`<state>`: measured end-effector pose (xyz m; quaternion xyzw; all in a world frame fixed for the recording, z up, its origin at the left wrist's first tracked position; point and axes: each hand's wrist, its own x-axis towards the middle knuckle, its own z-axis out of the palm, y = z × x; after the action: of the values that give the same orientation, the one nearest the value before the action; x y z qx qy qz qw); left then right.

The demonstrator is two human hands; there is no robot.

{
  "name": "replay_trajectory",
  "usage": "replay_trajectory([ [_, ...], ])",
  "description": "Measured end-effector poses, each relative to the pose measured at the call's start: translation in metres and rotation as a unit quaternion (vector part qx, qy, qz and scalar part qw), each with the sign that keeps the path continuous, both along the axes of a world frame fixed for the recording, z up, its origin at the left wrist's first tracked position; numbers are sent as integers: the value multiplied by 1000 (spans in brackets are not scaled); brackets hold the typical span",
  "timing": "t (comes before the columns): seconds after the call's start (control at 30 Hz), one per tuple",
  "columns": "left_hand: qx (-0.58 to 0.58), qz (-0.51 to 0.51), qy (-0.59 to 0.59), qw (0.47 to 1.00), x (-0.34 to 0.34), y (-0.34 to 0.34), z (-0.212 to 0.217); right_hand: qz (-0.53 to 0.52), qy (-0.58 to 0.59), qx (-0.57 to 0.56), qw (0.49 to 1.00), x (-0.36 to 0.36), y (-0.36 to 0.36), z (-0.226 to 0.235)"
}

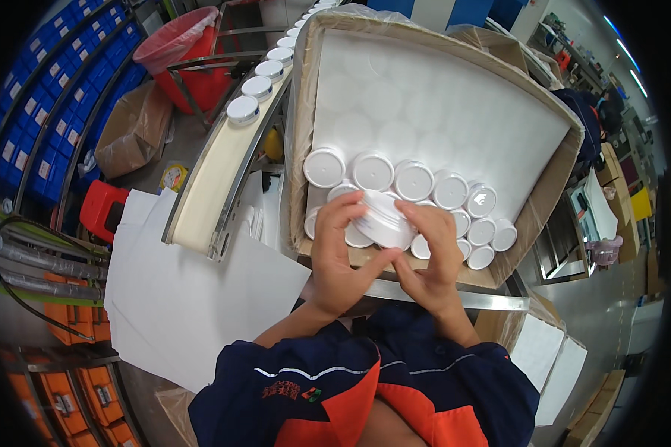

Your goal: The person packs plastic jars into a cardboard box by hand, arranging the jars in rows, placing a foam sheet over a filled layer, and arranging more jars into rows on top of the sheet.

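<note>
Between my left hand and my right hand I hold a white round lidded jar, tilted, with fingers of both hands closed on its edges. It is above the near side of a large cardboard box lined with clear plastic. Several white-lidded jars stand in rows along the near part of the box, below and beyond my hands. A white sheet covers the box's far part, with faint round shapes showing through it. My hands hide some of the nearest jars.
Left of the box, a conveyor belt carries a line of white jars. White sheets lie at the lower left. A red bin, a brown carton and blue part bins are further left. A metal rail runs before me.
</note>
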<state>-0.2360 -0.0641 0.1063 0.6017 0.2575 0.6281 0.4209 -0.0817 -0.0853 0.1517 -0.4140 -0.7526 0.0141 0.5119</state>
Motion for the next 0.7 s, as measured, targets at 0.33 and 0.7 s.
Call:
replay_trajectory([
  [0.33,87,538,316,776,-108,218,15,114,292,-109,943,37,16,-42],
  [0.7,-263,395,599,645,-157,342,-47,97,330,-117,931,66,25,-55],
])
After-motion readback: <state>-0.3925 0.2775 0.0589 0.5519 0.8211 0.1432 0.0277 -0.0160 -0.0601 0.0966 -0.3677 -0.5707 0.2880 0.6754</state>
